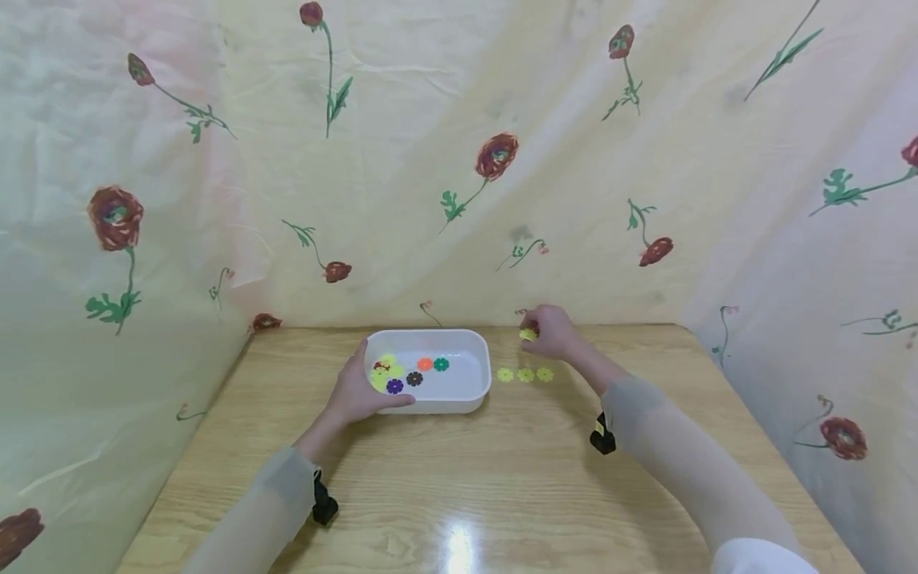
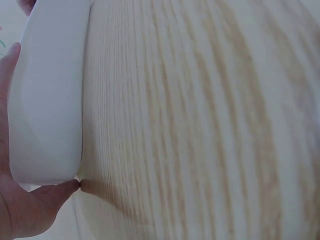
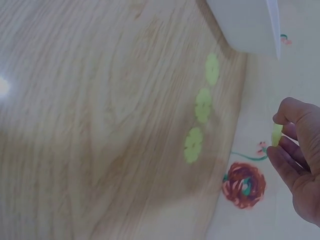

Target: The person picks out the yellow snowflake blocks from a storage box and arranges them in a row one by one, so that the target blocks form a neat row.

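The right hand [image 1: 554, 331] lightly pinches a yellow, flower-shaped plastic disc [image 1: 527, 335] beyond three matching discs [image 1: 526, 375], probably aiding control, while the left hand [image 1: 357, 388] grips a white, rectangular plastic tub [image 1: 452, 405].

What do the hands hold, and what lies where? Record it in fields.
left hand: grips white tray at its left end
right hand: pinches one yellow flower piece
on table: three yellow flower pieces in a row, right of the tray
in tray: orange piece, green piece, purple piece, dark piece; yellow pieces clustered at left
backdrop: flowered cloth
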Motion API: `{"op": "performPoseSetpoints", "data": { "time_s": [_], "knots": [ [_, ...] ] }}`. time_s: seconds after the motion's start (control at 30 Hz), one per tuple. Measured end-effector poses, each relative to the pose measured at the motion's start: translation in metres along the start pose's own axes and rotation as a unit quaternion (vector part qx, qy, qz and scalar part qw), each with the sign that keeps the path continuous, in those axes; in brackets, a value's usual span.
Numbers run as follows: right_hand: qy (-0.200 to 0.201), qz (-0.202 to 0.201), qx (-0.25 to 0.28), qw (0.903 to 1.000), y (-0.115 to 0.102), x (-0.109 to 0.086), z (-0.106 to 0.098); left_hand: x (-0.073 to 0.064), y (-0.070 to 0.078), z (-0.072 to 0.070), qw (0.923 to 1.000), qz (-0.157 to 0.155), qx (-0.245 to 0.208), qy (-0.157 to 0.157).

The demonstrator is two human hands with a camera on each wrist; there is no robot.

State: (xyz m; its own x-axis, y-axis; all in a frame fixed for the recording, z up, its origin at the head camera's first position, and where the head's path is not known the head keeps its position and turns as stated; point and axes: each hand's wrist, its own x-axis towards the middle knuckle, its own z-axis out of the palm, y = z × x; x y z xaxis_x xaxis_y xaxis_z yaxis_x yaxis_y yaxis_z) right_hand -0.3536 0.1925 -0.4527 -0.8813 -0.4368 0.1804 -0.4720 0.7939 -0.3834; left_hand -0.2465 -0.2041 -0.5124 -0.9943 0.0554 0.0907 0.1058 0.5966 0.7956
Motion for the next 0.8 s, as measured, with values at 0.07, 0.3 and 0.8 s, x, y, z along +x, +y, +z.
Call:
{"op": "performPoseSetpoints", "data": {
  "time_s": [0.07,0.3,0.8],
  "knots": [
    [0.002,-0.004,-0.001,1.0000,0.003,-0.003,-0.001,0.000,-0.001,-0.001,1.0000,0.001,0.001,0.001],
    [-0.003,-0.007,-0.011,0.9999,0.015,-0.011,0.001,0.002,-0.003,-0.002,0.9999,0.013,-0.009,0.006],
    [-0.012,0.013,0.005,0.9998,0.039,-0.038,0.007,0.001,-0.002,0.000,0.9999,-0.007,-0.007,0.000]
  ]
}}
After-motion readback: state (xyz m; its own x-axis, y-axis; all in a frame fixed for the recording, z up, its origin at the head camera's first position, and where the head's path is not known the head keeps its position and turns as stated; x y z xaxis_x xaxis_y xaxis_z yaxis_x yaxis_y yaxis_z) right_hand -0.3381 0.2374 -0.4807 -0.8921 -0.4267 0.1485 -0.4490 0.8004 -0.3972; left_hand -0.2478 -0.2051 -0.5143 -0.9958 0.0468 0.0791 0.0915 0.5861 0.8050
